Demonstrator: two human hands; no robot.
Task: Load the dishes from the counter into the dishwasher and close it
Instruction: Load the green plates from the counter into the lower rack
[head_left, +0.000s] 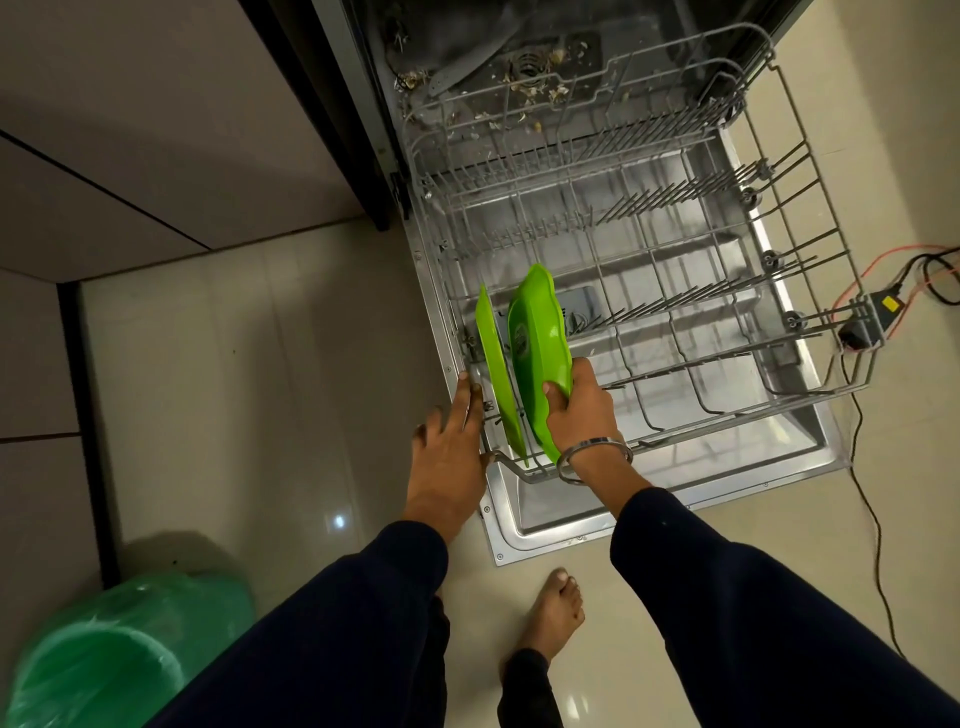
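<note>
The right hand (576, 410) grips the rim of a green plate (540, 353), standing it on edge in the near left corner of the pulled-out lower rack (727, 291); she should seat it squarely between tines, just beside the slotted plate (498, 374). The left hand (452, 441) lies open, fingers spread, against the rack's edge, holding nothing. Two green plates in all, one rack.

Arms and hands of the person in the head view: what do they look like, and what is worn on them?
Both arms wear long dark navy sleeves that end above the wrists. The left hand is bare, with no glove, ring or watch visible. The right hand is bare too, and a thin round metal bangle sits loosely on its wrist.
</note>
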